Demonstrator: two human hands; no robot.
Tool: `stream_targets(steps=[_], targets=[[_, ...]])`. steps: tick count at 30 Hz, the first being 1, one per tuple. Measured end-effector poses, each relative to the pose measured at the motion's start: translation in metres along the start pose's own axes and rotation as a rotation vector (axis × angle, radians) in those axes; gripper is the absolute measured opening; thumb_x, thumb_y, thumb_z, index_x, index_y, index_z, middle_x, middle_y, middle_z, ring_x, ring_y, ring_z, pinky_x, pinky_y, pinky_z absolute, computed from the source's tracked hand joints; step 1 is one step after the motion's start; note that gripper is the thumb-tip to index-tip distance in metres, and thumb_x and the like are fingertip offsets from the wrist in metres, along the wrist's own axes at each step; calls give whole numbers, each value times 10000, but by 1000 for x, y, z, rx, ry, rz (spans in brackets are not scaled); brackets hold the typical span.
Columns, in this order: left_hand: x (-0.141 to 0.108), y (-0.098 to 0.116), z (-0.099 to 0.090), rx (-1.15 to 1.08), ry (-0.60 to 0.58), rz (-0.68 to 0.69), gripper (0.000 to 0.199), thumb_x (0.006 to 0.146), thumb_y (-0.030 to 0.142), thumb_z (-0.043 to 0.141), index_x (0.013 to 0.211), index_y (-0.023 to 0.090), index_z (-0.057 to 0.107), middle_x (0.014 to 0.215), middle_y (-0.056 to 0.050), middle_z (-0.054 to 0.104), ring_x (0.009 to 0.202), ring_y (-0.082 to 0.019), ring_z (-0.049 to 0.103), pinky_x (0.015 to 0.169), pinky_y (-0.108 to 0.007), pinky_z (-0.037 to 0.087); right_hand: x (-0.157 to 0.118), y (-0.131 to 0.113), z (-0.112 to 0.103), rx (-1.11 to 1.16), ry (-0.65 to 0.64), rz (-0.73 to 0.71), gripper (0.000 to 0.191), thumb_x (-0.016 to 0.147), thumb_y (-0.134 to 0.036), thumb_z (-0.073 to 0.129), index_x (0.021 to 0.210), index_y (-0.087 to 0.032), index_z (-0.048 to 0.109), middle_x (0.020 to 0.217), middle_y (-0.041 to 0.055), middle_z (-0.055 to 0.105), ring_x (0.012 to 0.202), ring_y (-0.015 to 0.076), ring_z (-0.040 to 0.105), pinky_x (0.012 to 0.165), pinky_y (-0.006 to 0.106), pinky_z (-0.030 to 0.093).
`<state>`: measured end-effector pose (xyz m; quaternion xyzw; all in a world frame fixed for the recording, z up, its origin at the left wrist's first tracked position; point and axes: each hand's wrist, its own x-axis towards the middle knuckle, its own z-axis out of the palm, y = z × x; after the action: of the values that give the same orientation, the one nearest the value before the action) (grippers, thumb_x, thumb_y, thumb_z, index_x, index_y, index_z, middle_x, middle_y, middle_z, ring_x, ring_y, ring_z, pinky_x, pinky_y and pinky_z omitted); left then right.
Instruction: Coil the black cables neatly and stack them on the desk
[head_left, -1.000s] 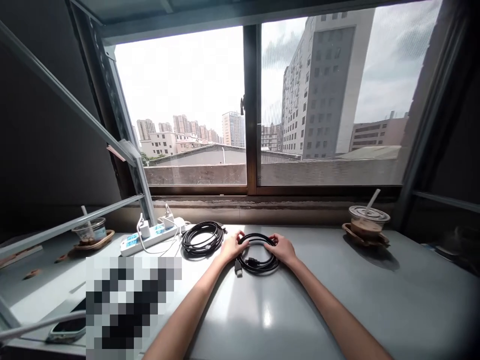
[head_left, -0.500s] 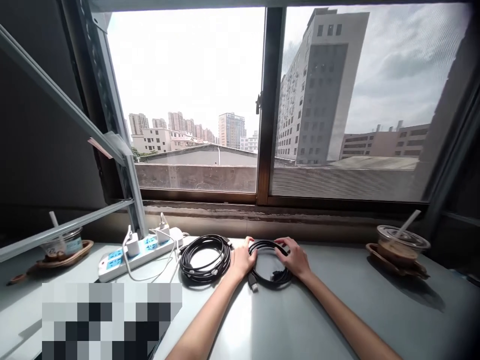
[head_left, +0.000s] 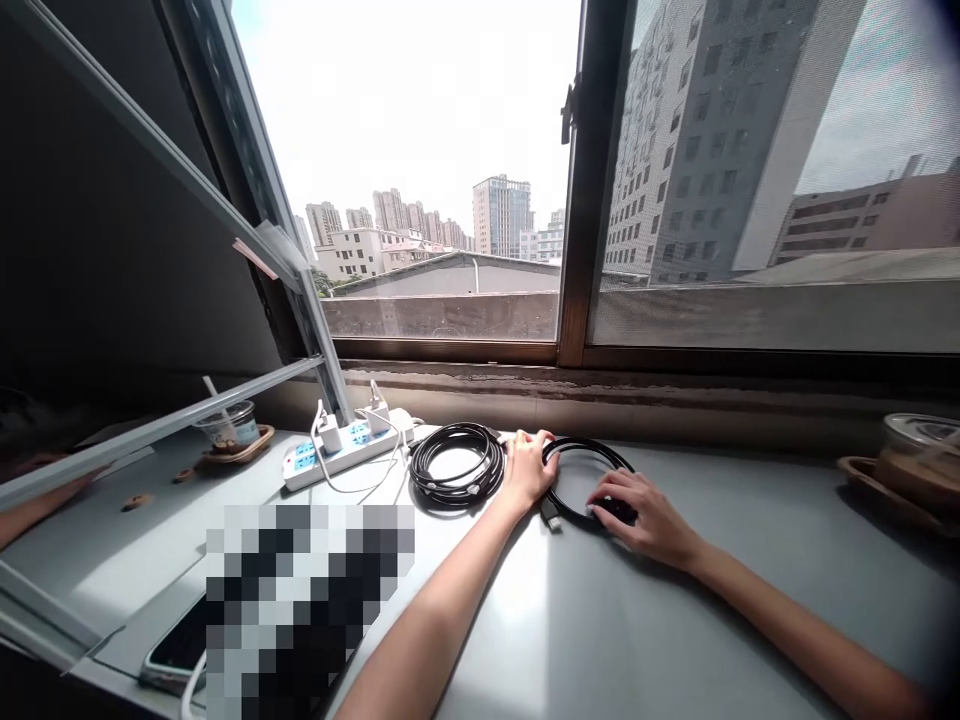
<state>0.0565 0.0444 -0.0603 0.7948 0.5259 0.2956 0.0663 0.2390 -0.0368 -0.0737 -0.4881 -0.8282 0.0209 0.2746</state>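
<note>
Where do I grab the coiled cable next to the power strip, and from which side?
I'd pinch the near edge of the coiled cable, coming from above and in front: fingers into the open middle, thumb outside. It lies as a flat ring, strands bunched together, with the left hand close on its right and the power strip on its left.

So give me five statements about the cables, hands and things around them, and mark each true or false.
1. The left hand touches the right coil. True.
2. The right hand is at that coil's lower right side. True.
3. The left coil is white. False: it is black.
4. The power strip has nothing plugged in. False: two white plugs are in it.
5. The left cup sits in a brown carrier. True.
</note>
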Motion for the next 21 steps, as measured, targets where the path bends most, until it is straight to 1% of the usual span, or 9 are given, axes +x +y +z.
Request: stream_targets(steps=[3,5,7,9,11,13,15,18,21], targets=[[0,0,-1,-11,56,11,280,850,355,504,1093,245,590,949,-61,538,997,-198,492,948,-321,365,0,-1,-2,24,-20,-46,254,908,-386,428,888,-240,634,926,28,600,874,158,523,824,336,343],[0,-1,-1,-9,88,7,301,853,348,501,1121,233,578,976,-73,533,997,-203,491,941,-331,374,0,-1,-2,44,-24,-40,273,919,-400,409,897,-240,629,944,31,605,892,165,519,841,345,341],[0,-2,0,-8,92,28,343,845,325,513,1167,216,553,1010,-83,543,1025,-216,485,954,-358,370,1,1,0,76,-45,-19,299,926,-418,386,902,-237,622,946,32,611,907,174,519,850,351,345],[1,-2,0,-18,60,96,381,830,322,538,1195,213,540,1093,-83,548,1079,-221,473,977,-367,365,2,4,2,122,-78,15,330,932,-442,360,898,-233,614,940,29,616,912,177,524,857,352,353],[1,-1,0,-40,2,195,365,826,359,547,1165,225,572,1198,-65,535,1130,-209,468,998,-346,363,4,7,3,161,-107,43,358,932,-467,345,891,-227,608,933,30,616,910,178,531,860,351,361],[1,-1,0,-67,-63,288,336,842,395,517,1127,242,608,1282,-36,517,1159,-193,478,1018,-329,361,5,8,4,160,-112,52,373,930,-484,340,894,-225,606,942,33,611,920,183,532,857,353,366],[0,-2,1,-85,-123,349,355,853,385,494,1162,244,599,1311,-23,522,1171,-189,493,1038,-331,355,5,8,5,134,-104,45,377,933,-483,330,911,-227,605,950,35,605,938,189,528,850,355,367],[-1,-3,1,-90,-179,385,476,851,361,491,1304,212,496,1295,-46,550,1176,-195,508,1033,-329,375,4,6,6,84,-80,29,372,949,-450,302,911,-218,590,944,33,598,920,184,530,834,353,375],[-4,-2,2,-69,-173,360,541,876,377,433,1378,178,404,1269,-84,570,1166,-216,522,1010,-355,402,3,5,9,8,-38,5,368,960,-413,279,868,-203,567,908,35,599,880,186,537,805,349,387]])
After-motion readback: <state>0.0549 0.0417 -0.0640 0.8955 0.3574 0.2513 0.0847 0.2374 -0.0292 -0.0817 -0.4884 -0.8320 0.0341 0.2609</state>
